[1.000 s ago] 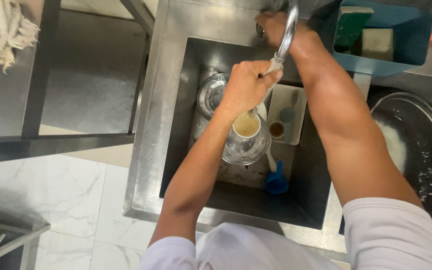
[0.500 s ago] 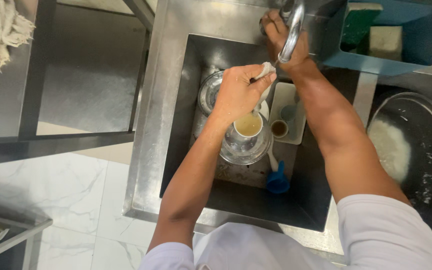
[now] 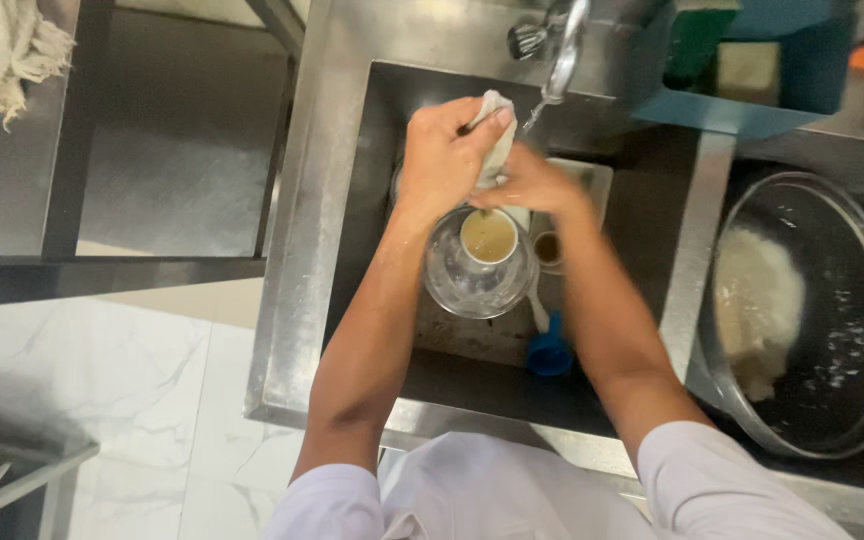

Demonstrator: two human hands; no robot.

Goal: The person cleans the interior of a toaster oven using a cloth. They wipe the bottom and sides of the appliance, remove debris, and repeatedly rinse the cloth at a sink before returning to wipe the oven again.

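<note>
Steel sink, hands gripping white cloth

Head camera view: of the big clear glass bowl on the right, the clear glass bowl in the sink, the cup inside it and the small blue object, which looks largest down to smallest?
1. Big clear glass bowl
2. Clear glass bowl in the sink
3. Cup
4. Small blue object, close to the cup; ranking unsure.

A white cloth is being gripped in the left hand. Below the hands, a clear glass bowl is being seen around a cup of beige liquid; a blue scoop is lying nearer.
</note>
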